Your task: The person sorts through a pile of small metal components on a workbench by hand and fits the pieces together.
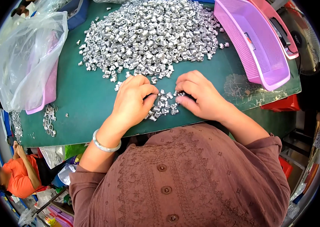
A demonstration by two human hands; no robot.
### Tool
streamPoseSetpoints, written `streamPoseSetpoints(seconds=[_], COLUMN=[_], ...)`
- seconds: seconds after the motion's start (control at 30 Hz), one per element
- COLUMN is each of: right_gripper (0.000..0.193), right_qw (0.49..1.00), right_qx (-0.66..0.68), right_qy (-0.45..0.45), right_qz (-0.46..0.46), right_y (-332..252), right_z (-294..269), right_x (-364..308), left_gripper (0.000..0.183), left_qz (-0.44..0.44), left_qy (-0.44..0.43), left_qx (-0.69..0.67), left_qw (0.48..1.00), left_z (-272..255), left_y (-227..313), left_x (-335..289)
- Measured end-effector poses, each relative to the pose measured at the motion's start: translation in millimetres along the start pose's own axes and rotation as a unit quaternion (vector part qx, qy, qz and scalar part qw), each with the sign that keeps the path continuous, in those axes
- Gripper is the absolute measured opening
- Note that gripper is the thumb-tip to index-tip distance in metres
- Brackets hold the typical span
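Note:
A big heap of small silver metal fittings [148, 36], short and ribbed with round holes, covers the far middle of the green table [82, 100]. Close to the table's front edge lies a smaller cluster of the same fittings [163, 107], between my hands. My left hand [134, 99], with a pale bangle on its wrist, is at the cluster's left side; its thumb and forefinger are pinched, and what they hold is hidden. On the right side, my right hand [201, 94] has its fingers curled and thumb closed around a few metal fittings [180, 94].
A purple plastic basket [256, 41] stands at the right, beside a pink one [281, 30]. At the left, a clear plastic bag [29, 56] covers another purple basket [50, 89]. Metal rings [49, 120] lie near the left edge. A person in orange [20, 174] sits beyond.

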State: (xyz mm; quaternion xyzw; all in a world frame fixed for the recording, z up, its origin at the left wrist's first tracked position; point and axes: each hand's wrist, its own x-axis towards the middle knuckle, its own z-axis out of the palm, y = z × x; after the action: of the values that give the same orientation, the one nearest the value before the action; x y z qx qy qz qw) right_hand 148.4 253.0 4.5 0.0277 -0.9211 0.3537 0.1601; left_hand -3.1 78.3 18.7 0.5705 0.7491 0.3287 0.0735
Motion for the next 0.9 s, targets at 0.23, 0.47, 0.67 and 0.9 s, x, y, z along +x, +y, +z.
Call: streamPoseSetpoints(seconds=[0.23, 0.47, 0.67, 0.9], right_gripper=[0.069, 0.065, 0.055, 0.031], right_qw=[0.998, 0.997, 0.995, 0.986], right_qx=[-0.001, -0.033, -0.077, -0.155], right_qy=[-0.050, -0.051, 0.031, 0.054], right_qz=[-0.043, -0.051, -0.053, 0.011], right_y=[-14, -22, -17, -3], right_z=[12, 23, 18, 8], right_x=[-5, 2, 1, 6], left_gripper=[0.020, 0.036, 0.035, 0.019], left_qz=[-0.033, -0.012, 0.002, 0.030], left_qy=[0.022, -0.001, -0.022, 0.014], left_qx=[-0.014, 0.038, 0.025, -0.020], left_qw=[0.999, 0.999, 0.999, 0.999], left_z=[-12, -4, -1, 1], left_y=[-5, -1, -2, -3], left_x=[-26, -14, -14, -18])
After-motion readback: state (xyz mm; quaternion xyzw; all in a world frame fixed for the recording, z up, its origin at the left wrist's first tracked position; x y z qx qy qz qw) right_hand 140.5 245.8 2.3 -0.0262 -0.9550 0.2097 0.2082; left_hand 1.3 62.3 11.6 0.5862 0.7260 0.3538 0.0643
